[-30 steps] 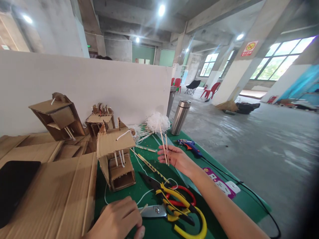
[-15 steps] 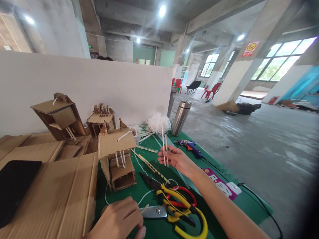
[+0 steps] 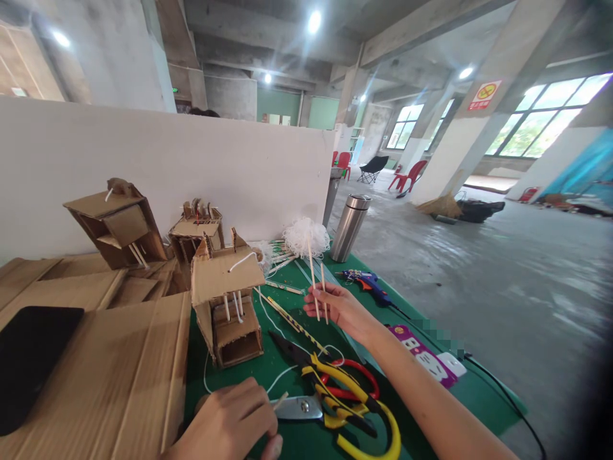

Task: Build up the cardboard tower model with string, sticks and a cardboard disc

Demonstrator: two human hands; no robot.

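Note:
My right hand (image 3: 338, 308) is raised over the green mat (image 3: 297, 441) with its fingers closed on two thin wooden sticks (image 3: 313, 275) that point upward. My left hand (image 3: 230, 423) rests at the near edge of the mat in a loose fist, pinching a short stick end (image 3: 278, 401) beside the scissors' blades. A small cardboard house (image 3: 226, 297) with white cord and sticks in it stands just left of my right hand. Yellow-handled scissors (image 3: 345, 409) and red-handled pliers (image 3: 354, 374) lie between my hands.
Two more cardboard models (image 3: 119, 220) stand by the white partition (image 3: 158, 166). Flat cardboard sheets (image 3: 105, 370) and a black tablet (image 3: 29, 358) lie to the left. A steel flask (image 3: 350, 227), white netting (image 3: 306, 236), a blue glue gun (image 3: 366, 281) and a purple power strip (image 3: 426, 358) sit on the right.
My right hand has tilted the two sticks slightly and shifted a little; the left hand has stayed in place on the mat.

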